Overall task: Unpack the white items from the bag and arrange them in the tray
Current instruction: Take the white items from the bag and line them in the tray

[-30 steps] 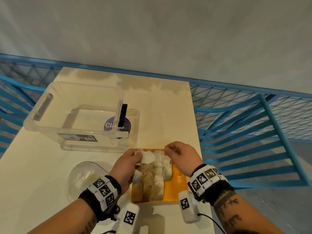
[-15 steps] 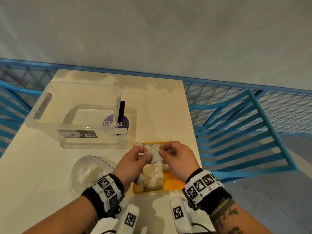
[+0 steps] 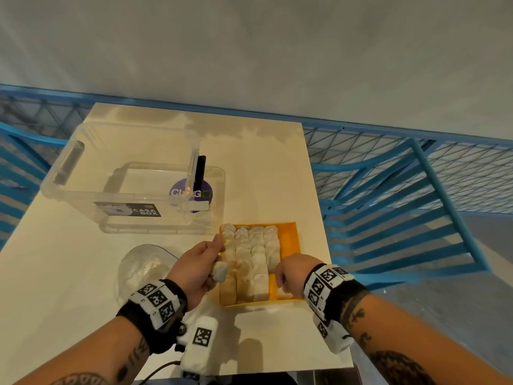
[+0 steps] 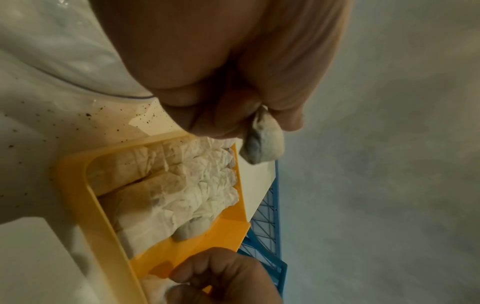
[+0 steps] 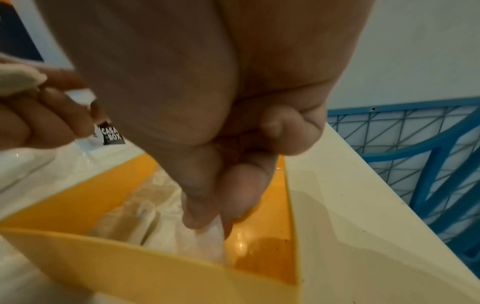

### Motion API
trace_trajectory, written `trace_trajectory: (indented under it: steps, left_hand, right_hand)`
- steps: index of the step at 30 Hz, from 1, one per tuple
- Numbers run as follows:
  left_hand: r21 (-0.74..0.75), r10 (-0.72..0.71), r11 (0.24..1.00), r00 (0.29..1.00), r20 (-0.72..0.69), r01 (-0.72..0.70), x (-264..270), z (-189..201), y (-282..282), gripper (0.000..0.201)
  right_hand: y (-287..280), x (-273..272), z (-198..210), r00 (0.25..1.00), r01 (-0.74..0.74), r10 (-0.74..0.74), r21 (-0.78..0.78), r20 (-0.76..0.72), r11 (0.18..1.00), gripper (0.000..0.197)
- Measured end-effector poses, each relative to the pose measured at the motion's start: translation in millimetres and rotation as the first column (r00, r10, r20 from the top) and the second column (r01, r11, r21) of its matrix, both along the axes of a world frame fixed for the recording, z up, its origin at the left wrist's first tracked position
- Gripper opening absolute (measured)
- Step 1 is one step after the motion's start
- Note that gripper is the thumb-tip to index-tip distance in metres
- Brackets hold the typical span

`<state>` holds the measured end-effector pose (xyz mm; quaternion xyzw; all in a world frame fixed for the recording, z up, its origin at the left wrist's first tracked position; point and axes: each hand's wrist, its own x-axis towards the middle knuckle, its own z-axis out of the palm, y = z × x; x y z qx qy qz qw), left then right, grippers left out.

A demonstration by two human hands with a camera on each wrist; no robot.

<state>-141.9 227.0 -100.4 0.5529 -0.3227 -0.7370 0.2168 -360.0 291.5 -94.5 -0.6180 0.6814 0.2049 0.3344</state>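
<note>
Rows of white wrapped pieces (image 3: 251, 254) fill most of the yellow tray (image 3: 291, 237), packed side by side, with a bare strip of tray floor along its right side. The tray sits on the cream table (image 3: 258, 162) near its right edge. The right hand (image 3: 290, 275) reaches down into the tray's near right part, thumb and forefinger pressed together on a white piece (image 5: 205, 230) at the end of the last row. The left hand (image 3: 195, 266) hovers at the tray's left rim, fingers curled round another white piece (image 3: 220, 274), which pokes out below them. Just left of that hand lies the clear plastic bag (image 3: 144, 270). Beyond it stands a clear storage box (image 3: 125, 173) labelled CASA BOX. Blue metal railings (image 3: 402, 195) flank the table.
</note>
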Motion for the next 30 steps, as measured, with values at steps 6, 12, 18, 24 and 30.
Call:
trace_trajectory:
  steps: [6, 12, 18, 24, 30]
  left_hand:
    - [0.029, 0.032, 0.999, 0.998, -0.057, -0.031, -2, -1, -2, 0.039]
    - [0.064, 0.051, 0.997, 0.989, -0.138, -0.042, -5, -3, -5, 0.023]
    - [0.074, 0.051, 0.997, 0.98, -0.193, -0.038, -7, -3, -9, 0.006]
    - [0.07, 0.055, 0.997, 0.964, -0.261, -0.038, -12, 3, -10, 0.015]
    - [-0.013, -0.025, 1.0, 0.952, -0.306, 0.022, -21, 15, -7, 0.017]
  right_hand:
    - [-15, 0, -10, 0.993, -0.035, 0.022, -0.118, -0.112, 0.992, 0.023]
    - [-32, -2, -15, 0.987, -0.077, 0.05, -0.172, -0.154, 0.982, 0.026]
    - [-45, -7, -18, 0.992, -0.065, 0.042, -0.2, -0.12, 0.978, 0.028]
    - [-47, -8, -7, 0.99, 0.132, -0.139, -0.332, 0.002, 0.934, 0.032]
    - [-25, 30, 21, 0.424, 0.695, -0.481, 0.065, 0.768, 0.716, 0.024]
